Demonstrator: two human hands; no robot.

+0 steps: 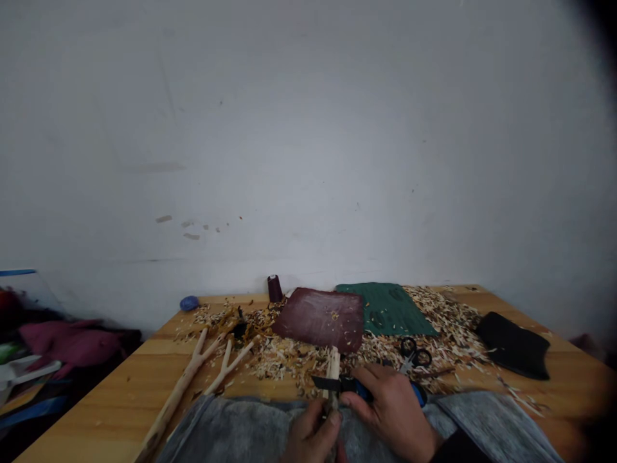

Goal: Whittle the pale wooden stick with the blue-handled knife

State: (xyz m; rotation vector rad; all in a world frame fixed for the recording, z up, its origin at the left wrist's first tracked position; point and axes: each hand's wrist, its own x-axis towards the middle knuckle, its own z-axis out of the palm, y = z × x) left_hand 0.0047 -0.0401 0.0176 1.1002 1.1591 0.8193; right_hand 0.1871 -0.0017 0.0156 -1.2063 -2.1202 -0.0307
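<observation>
My left hand (311,434) is closed around the lower end of a partly peeled stick (333,361), whose pale bare end points away from me. In my right hand (396,408) is a knife (324,384), its blue-and-black handle wrapped by my fingers. The dark blade lies across the stick, just beyond my left fingers. A grey cloth (245,427) spreads beneath both hands at the near table edge. Scissors (414,354) with black handles rest just beyond my right hand. Wood shavings (289,362) are scattered around the stick's far end.
Two peeled forked sticks (180,386) lie at the left of the wooden table (103,411). Farther back are a maroon sheet (322,315), a green sheet (398,308), a dark thread spool (274,289) and a blue ball (189,303). A black piece (513,345) lies right. A wall stands behind.
</observation>
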